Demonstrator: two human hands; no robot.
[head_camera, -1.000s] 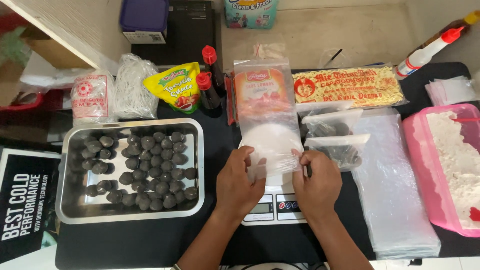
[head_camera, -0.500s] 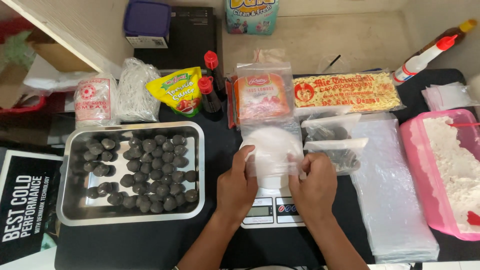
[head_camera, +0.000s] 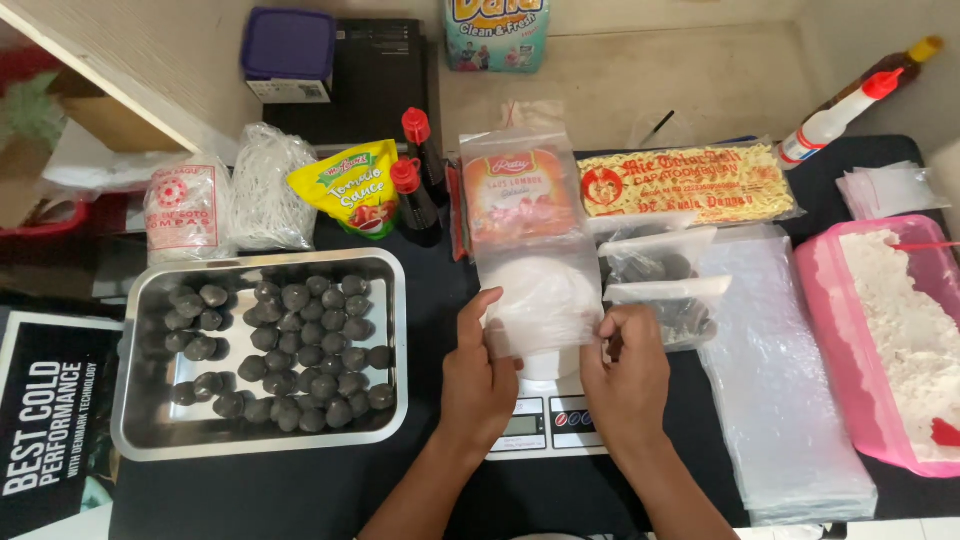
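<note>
Two hands, two red-capped bottles

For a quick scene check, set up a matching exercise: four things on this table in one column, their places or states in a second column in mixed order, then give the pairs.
Things:
1. metal tray
2. clear plastic bag
3. pink tub
4. yellow sauce pouch

Places or states:
A. at the right edge, with white flour inside
B. held between the left hand and right hand above the scale
C. behind the tray, beside two red-capped bottles
D. left of the hands, full of dark round balls

Pairs: 1-D, 2-B, 3-A, 4-C
</note>
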